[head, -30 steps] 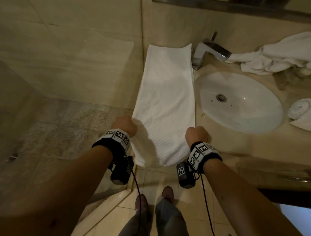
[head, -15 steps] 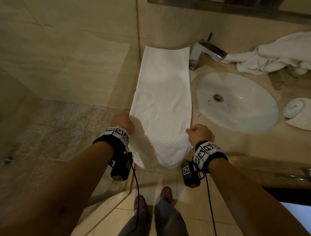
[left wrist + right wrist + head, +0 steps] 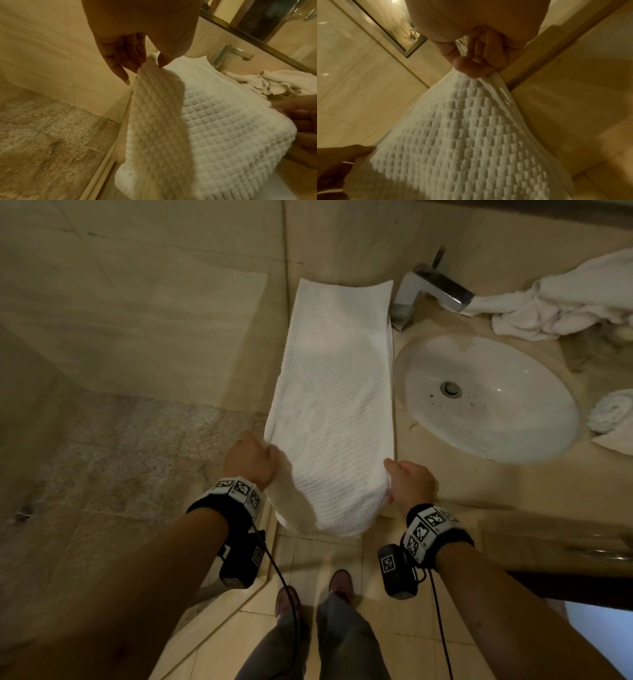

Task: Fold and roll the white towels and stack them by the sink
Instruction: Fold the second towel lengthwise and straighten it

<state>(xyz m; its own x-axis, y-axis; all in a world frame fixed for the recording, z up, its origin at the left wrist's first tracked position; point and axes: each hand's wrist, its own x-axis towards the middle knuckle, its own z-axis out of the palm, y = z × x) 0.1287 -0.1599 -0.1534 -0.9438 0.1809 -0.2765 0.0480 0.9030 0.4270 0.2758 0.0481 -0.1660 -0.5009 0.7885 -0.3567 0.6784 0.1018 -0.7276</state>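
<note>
A long folded white waffle towel [image 3: 337, 392] lies lengthwise on the counter left of the sink [image 3: 486, 395], its near end hanging over the counter's front edge. My left hand [image 3: 251, 458] pinches the towel's near left corner [image 3: 150, 60] between thumb and fingers. My right hand [image 3: 407, 482] pinches the near right corner [image 3: 486, 77]. Both corners are lifted and the near end curls over toward the far end. A rolled white towel [image 3: 613, 409] sits right of the sink. A crumpled white towel [image 3: 561, 299] lies behind the sink.
A chrome faucet [image 3: 431, 289] stands behind the sink beside the towel's far end. A tiled wall and a glass shower partition [image 3: 137, 313] run along the left. A mirror edge [image 3: 388, 27] is above. My feet [image 3: 339, 583] stand on the tile floor below.
Both hands have lifted the towel's near corners and carried them forward over the counter, so the hanging end is shorter and curls over.
</note>
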